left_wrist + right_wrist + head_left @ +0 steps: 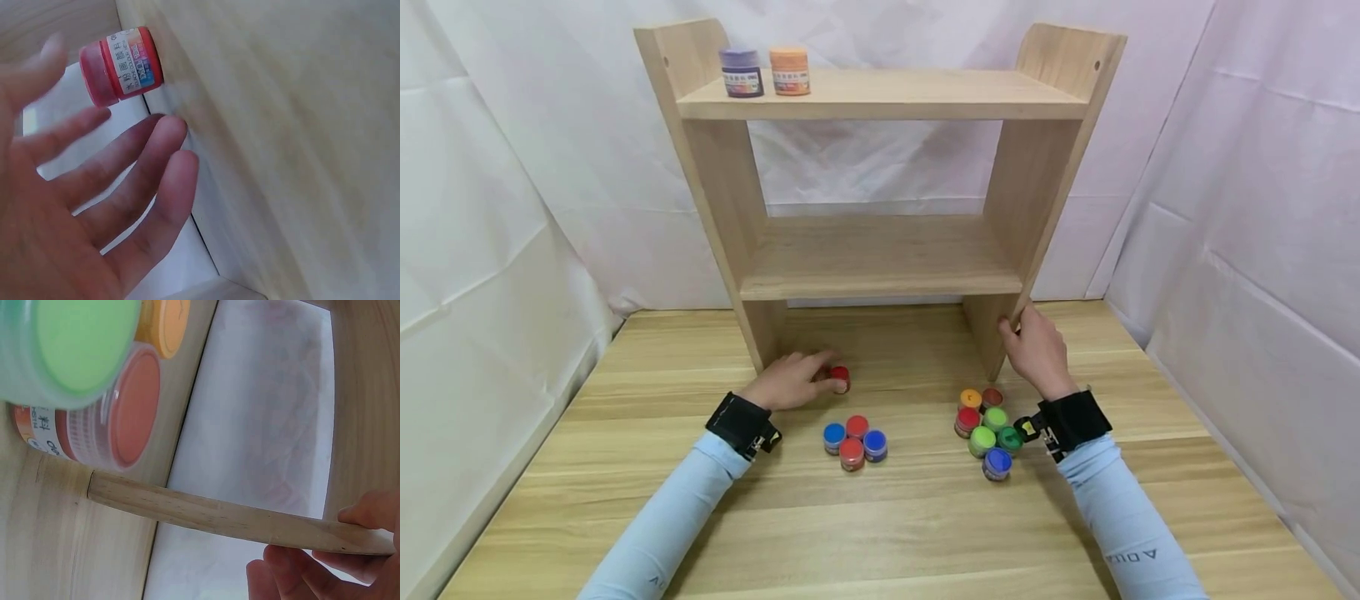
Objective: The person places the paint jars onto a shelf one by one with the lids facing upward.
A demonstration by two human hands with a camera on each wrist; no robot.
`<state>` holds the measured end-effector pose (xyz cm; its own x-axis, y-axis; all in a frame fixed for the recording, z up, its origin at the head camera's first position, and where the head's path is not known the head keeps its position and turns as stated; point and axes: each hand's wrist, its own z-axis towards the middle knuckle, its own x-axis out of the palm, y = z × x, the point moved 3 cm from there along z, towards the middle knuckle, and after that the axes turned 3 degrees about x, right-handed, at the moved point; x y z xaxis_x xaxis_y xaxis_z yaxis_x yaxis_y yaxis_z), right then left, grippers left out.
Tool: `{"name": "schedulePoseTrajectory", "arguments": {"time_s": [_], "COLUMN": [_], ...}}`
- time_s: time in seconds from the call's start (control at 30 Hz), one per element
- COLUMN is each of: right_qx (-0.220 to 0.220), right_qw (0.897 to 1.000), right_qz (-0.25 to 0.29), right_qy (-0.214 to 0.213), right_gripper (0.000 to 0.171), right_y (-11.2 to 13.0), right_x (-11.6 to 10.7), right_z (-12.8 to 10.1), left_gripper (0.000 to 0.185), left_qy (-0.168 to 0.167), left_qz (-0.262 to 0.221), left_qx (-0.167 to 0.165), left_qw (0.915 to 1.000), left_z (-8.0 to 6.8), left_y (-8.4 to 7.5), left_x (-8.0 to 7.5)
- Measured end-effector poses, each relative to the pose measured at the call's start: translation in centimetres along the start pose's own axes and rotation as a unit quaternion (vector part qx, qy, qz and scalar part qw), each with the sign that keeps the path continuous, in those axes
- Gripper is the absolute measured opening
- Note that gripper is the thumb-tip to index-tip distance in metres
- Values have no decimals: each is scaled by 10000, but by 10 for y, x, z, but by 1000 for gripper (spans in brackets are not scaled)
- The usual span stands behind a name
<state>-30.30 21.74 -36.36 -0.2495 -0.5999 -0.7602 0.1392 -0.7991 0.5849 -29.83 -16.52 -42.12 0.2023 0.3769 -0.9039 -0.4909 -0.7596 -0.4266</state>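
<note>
While reaching past the paint jars (853,440) bunched on the desk (880,533), spreading the left hand (790,382) open and loose, fingertips right at the red jar (840,377). Gripping the shelf (880,250) side with the right hand (1037,350). Likely starting a pick-up, needing fingers curled round the red jar next. Purple jar (742,72) and orange jar (790,70) sitting up top.

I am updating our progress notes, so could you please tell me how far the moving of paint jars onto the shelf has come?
Two jars stand on the top shelf. The left hand touches a red jar; the right hand grips the shelf's side panel. Eleven jars remain on the table.
</note>
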Motion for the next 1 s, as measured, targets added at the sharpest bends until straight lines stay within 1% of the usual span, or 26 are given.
{"name": "schedulePoseTrajectory", "arguments": {"time_s": [0.1,0.23,0.57,0.7,0.8,0.87,1.0], "right_qx": [-13,-1,30,64,68,58,13], "right_qw": [10000,10000,10000,10000,10000,10000,10000], "right_qz": [18,31,31,22,14,10,8], "right_qy": [-7,-8,2,11,22,20,-3], "right_gripper": [51,52,53,53,52,52,53], "right_y": [0,0,1,0,-1,0,0], "right_x": [0,1,1,2,1,1,0], "right_z": [1,1,1,0,-1,-1,-1], "left_gripper": [59,50,41,45,47,44,37], "left_qy": [71,3,-106,-220,-341,-451,-783], "left_qz": [82,167,215,210,85,-33,-251], "left_qx": [55,95,-52,-69,-51,-26,153], "left_qw": [9999,9998,9997,9995,9994,9990,9965], "left_z": [0,1,0,-2,-2,-2,-2], "left_y": [-2,-4,-5,-7,-8,-9,-13], "left_x": [2,4,3,2,1,0,-5]}}
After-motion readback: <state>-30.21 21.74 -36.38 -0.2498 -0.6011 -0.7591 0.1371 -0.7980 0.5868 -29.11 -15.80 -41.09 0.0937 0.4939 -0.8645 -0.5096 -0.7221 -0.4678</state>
